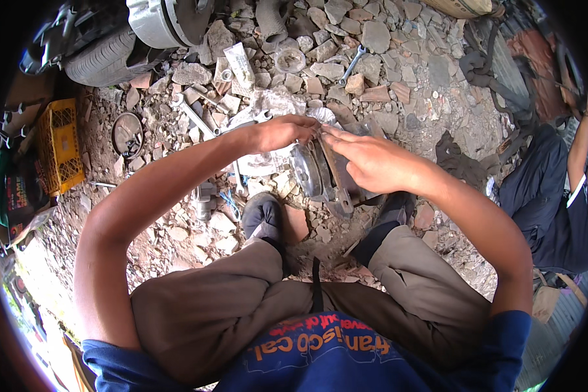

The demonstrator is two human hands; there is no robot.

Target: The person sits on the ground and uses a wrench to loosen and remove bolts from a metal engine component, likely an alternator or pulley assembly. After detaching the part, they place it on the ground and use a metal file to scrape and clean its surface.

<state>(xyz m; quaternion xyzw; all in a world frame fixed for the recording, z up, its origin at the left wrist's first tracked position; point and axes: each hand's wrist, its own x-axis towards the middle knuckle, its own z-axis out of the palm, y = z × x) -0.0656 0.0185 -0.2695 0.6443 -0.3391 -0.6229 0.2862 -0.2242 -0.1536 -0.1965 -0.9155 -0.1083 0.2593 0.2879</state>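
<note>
A grey metal machine part [315,171], round-bodied with a flat bracket, stands on the rubble between my feet. My left hand [282,130] reaches over its top edge, fingers curled on the rim. My right hand [367,159] rests against the part's right side, its fingertips pinching something small at the top beside my left fingers. What they pinch is too small to tell. My knees in brown trousers fill the lower middle of the view.
Broken stones cover the ground. Wrenches [196,117] and a spanner [351,65] lie beyond the part. A round dark disc [127,134], a yellow crate [59,144] and a tyre [108,59] are at the left. Another person in dark clothes [549,189] sits at the right.
</note>
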